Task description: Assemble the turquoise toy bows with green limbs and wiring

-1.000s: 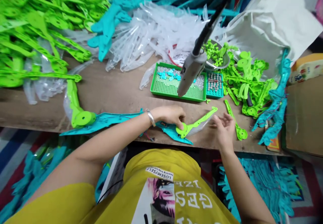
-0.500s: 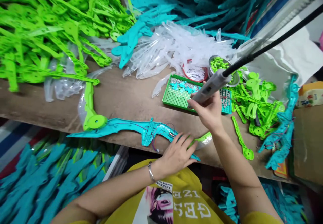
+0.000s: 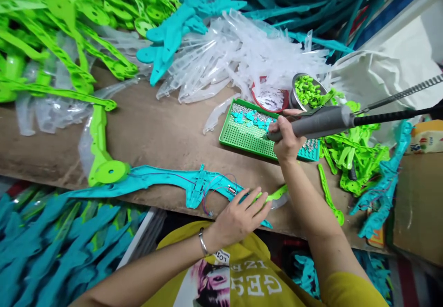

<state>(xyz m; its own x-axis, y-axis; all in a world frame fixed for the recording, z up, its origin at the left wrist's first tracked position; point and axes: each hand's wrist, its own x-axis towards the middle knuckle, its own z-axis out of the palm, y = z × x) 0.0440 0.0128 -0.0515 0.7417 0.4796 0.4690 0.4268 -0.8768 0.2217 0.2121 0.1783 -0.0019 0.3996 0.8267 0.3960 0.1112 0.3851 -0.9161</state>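
Note:
My right hand (image 3: 288,136) is wrapped round a grey electric screwdriver (image 3: 320,121), with a cable and a coiled spring at its rear. The driver's front end is over a green perforated tray (image 3: 238,137) of small screws and blue pieces. My left hand (image 3: 238,215) lies flat, fingers stretched, on the right end of a blue plastic toy bow half (image 3: 166,176). Thin wires and a small metal part show on the bow. A lime green arm with a round disc (image 3: 110,172) joins its left end, and another lime green arm (image 3: 277,193) shows past my fingers.
Lime green parts (image 3: 69,21) are heaped at the left. Clear plastic pieces (image 3: 249,53) and blue parts (image 3: 176,35) lie at the back. A metal bowl (image 3: 308,90) and a red dish (image 3: 272,98) stand behind the tray. Wired blue parts (image 3: 384,187) lie at the right.
The screwdriver has swung from steeply tilted to nearly level, its rear end now pointing right. My right hand has turned with it over the tray. My left hand stays on the bow.

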